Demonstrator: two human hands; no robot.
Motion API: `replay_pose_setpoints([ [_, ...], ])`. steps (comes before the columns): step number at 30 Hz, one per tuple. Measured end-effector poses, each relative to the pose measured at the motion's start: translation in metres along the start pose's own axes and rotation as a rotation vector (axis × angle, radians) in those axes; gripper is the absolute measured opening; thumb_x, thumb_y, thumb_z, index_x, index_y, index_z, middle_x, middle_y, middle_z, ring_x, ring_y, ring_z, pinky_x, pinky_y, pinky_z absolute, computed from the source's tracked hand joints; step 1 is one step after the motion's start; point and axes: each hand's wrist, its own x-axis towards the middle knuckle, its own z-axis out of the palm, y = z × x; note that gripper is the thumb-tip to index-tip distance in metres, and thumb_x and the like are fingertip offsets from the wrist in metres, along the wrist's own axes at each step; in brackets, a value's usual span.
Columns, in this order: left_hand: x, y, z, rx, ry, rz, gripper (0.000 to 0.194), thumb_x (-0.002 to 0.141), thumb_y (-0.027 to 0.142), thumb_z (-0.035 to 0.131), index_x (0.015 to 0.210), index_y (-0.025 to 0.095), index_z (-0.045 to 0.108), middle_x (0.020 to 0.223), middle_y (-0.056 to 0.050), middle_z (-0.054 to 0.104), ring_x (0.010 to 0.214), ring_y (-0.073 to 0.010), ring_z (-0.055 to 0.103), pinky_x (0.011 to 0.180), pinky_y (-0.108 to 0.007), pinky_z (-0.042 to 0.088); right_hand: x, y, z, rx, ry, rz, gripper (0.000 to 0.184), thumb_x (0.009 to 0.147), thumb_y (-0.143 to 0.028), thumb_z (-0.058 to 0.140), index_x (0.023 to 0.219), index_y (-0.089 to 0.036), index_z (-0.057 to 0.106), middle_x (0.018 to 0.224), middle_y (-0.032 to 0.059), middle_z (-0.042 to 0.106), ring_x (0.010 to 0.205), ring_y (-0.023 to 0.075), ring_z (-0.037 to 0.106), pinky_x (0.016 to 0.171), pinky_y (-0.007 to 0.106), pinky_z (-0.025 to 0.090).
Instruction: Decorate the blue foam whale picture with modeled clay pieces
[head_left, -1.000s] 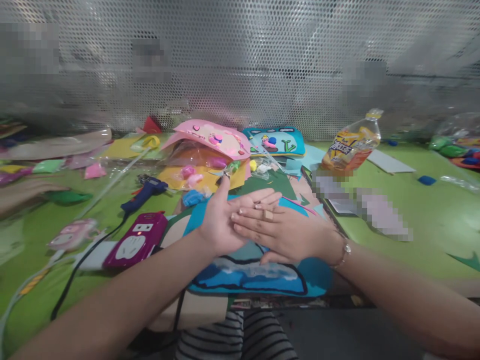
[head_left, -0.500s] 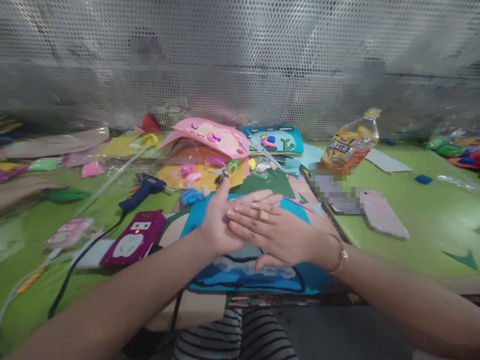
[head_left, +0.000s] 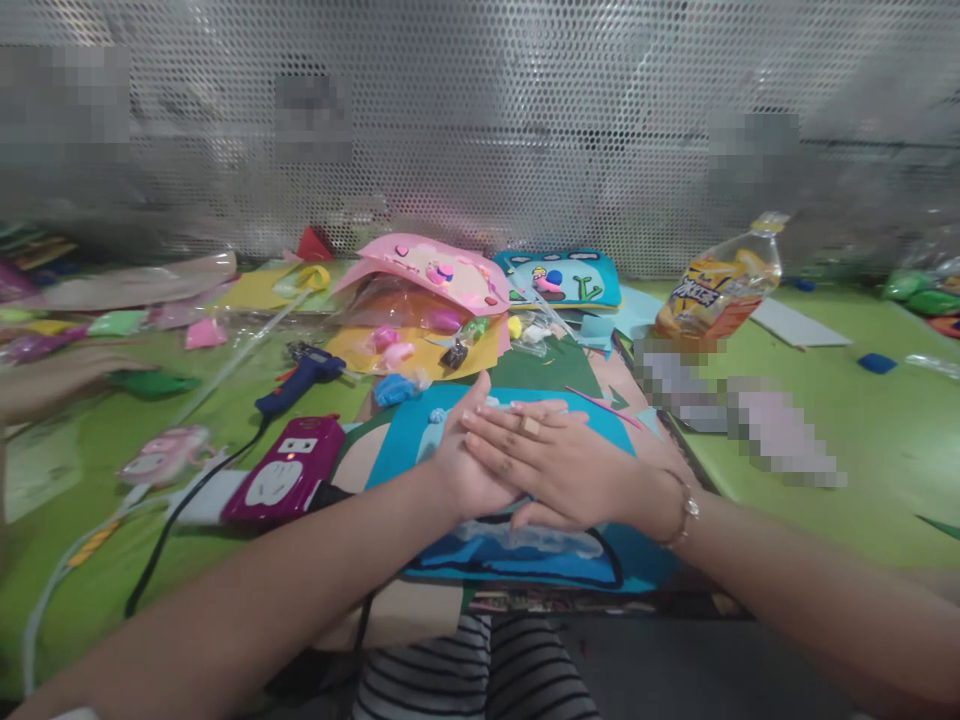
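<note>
My left hand [head_left: 471, 455] lies palm up with its thumb raised. Across it, my right hand [head_left: 566, 465] rests palm down, fingers stretched out flat and a ring on one of them. The palms touch, and whatever may lie between them is hidden. Below both hands is a blue sheet [head_left: 649, 570] with a black-outlined shape and a layered blue and whitish patch. A small light-blue lump [head_left: 437, 416] sits near its far left corner. A thin pink tool [head_left: 607, 408] lies toward its far right edge.
To the left are a blue glue gun [head_left: 301, 380] and a purple power socket [head_left: 289, 470] with cables. Wrapped clay, including a blue packet [head_left: 396, 389], and decorated pink sheets [head_left: 420, 262] lie behind. A drink bottle [head_left: 724, 280] stands right. Another person's hand [head_left: 67, 372] is far left.
The view has shifted slightly, so the table things sit a little further right. My hands stay pressed together, with the right one displaced slightly over the left. The small light-blue lump now shows.
</note>
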Motion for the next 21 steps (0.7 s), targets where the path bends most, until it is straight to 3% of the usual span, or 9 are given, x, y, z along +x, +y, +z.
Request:
replay_pose_setpoints([
  [4, 0.003, -0.003, -0.003, -0.141, 0.092, 0.134, 0.080, 0.089, 0.057, 0.022, 0.145, -0.001, 0.024, 0.148, -0.023, 0.037, 0.141, -0.0287, 0.029, 0.115, -0.040, 0.021, 0.000, 0.004, 0.004, 0.023, 0.024, 0.068, 0.078, 0.097, -0.057, 0.012, 0.148, 0.000, 0.024, 0.156, 0.0182, 0.022, 0.148, 0.0240, 0.004, 0.118, 0.041, 0.017],
  [8, 0.003, 0.004, -0.005, -0.183, 0.124, 0.211, 0.083, 0.090, 0.061, 0.022, 0.143, -0.003, 0.028, 0.145, -0.024, 0.041, 0.137, -0.0294, 0.038, 0.112, -0.036, 0.028, -0.006, 0.014, 0.000, 0.059, 0.009, 0.071, 0.077, 0.097, -0.057, 0.011, 0.150, -0.002, 0.016, 0.156, 0.0178, 0.023, 0.148, 0.0217, 0.006, 0.118, 0.042, 0.016],
  [14, 0.003, 0.011, -0.007, -0.132, 0.168, 0.218, 0.087, 0.089, 0.069, 0.019, 0.142, 0.001, 0.034, 0.130, -0.021, 0.058, 0.126, -0.0271, 0.051, 0.106, -0.034, 0.036, -0.022, 0.027, -0.011, 0.047, -0.006, 0.086, 0.073, 0.098, -0.053, 0.012, 0.153, -0.007, 0.002, 0.158, 0.0156, 0.018, 0.148, 0.0216, 0.007, 0.119, 0.043, 0.012],
  [21, 0.003, 0.006, -0.004, -0.166, 0.100, 0.189, 0.088, 0.089, 0.067, 0.020, 0.144, -0.001, 0.027, 0.140, -0.024, 0.047, 0.132, -0.0286, 0.044, 0.110, -0.037, 0.031, -0.012, 0.017, -0.009, 0.042, -0.068, 0.041, 0.072, 0.098, -0.053, 0.017, 0.149, -0.002, 0.023, 0.156, 0.0161, 0.025, 0.148, 0.0202, 0.007, 0.119, 0.039, 0.014],
])
